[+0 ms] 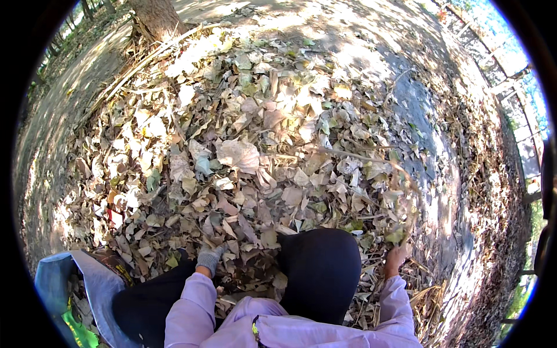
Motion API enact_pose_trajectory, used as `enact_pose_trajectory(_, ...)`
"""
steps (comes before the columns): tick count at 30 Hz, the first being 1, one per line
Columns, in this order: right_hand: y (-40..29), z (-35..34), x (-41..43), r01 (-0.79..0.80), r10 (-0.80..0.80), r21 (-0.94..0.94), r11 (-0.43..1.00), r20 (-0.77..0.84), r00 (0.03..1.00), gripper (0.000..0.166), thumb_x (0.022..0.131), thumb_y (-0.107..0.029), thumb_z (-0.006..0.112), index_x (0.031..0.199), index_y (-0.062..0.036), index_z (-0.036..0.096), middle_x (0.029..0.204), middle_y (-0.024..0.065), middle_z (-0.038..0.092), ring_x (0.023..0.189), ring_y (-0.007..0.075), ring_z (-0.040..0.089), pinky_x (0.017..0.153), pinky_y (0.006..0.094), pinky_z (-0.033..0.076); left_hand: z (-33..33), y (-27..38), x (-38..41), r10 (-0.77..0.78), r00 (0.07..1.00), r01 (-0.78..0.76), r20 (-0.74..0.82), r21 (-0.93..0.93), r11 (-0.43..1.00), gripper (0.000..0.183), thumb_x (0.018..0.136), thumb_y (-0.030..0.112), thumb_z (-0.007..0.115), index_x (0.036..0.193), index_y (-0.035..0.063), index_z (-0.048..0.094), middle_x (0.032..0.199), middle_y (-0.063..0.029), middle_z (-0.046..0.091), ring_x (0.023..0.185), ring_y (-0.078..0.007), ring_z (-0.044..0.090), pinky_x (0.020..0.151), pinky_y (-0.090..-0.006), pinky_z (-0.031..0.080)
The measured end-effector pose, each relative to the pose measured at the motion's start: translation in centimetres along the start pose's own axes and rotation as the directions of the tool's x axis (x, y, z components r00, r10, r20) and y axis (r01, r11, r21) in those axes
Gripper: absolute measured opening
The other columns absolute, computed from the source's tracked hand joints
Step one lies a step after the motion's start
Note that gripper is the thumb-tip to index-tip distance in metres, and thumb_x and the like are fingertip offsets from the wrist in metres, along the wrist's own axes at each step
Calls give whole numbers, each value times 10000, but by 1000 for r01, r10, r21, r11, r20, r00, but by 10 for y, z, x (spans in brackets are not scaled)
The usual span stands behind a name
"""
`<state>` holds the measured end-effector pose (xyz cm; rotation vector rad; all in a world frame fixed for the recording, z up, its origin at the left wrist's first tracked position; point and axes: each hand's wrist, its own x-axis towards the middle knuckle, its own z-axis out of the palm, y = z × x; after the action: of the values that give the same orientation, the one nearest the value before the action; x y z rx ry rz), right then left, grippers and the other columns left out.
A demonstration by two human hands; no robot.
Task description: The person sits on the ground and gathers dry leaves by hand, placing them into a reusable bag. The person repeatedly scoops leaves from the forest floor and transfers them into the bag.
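Observation:
A broad heap of dry fallen leaves point(261, 174) lies before me. My left hand point(210, 258), in a grey knit glove, is down among the leaves beside my dark-trousered leg; its fingertips are partly lost in them, and whether it grips any is unclear. My bare right hand point(397, 255) is at the right edge of the heap, closed around a thin dry stalk point(407, 178) with withered leaves on it, which arches up and to the left. At the lower left, a blue and white sack point(93, 278) stands with its mouth spread and leaves inside.
A tree trunk point(159, 19) rises at the upper left, with long dry stalks point(126, 76) near its base. My bent knee point(324, 265) stands between my hands. A bright green piece with writing point(80, 330) is at the sack. More leaf litter point(483, 174) covers ground at right.

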<state>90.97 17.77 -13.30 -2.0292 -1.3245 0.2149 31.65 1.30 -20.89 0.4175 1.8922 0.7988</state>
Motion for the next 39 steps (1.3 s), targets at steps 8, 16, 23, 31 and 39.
enact_pose_trajectory(8, 150, -86, -29, -601, 537, -151, 785, -317, 782, 518, 836, -226, 627, 1171, 122, 441, 1007, 242, 614, 902, 338, 614, 737, 415, 491, 22, -60, 53, -25, 999, 22, 44, 85, 996, 478, 851, 260, 628, 1216, -17, 490, 1036, -159, 628, 858, -265, 624, 669, -354, 510)
enact_pose_trajectory(16, -163, 133, -13, 471, -446, 45, 881, 410, 795, 397, 860, -112, 579, 1222, 35, 510, 1207, 231, 549, 1147, 368, 508, 994, 401, 393, -12, -96, 56, 62, 998, -57, -14, 241, 969, 433, 836, 233, 626, 1189, 2, 528, 1082, -173, 623, 950, -308, 605, 781, -377, 490)
enact_pose_trajectory(23, -311, 329, 3, 850, -758, 220, 478, 593, 272, 653, 803, -37, 500, 1418, -63, 283, 1273, 151, 524, 1197, 384, 446, 1030, 507, 322, -12, -16, 34, -158, 985, 175, -75, 405, 898, 571, 766, 251, 704, 1233, -13, 507, 1179, -180, 601, 1085, -328, 565, 897, -382, 455)
enact_pose_trajectory(31, -290, 275, -38, 781, -600, 108, 615, 707, 374, 235, 800, -71, 516, 1027, -35, 570, 858, 139, 656, 871, 340, 582, 795, 473, 436, -24, -35, 50, -102, 974, 148, -203, 223, 964, 538, 820, 269, 657, 1252, 1, 481, 1106, -108, 629, 947, -269, 597, 818, -392, 484)
enact_pose_trajectory(39, -52, 72, 12, -530, 609, 644, 551, 124, 783, 392, 954, -312, 452, 1147, 27, 494, 965, 154, 624, 824, 235, 614, 724, 359, 538, -45, 23, 47, 80, 818, 57, -570, 219, 974, 878, 728, 299, 741, 1435, 90, 265, 1392, -230, 384, 1217, -363, 453, 1000, -405, 395)
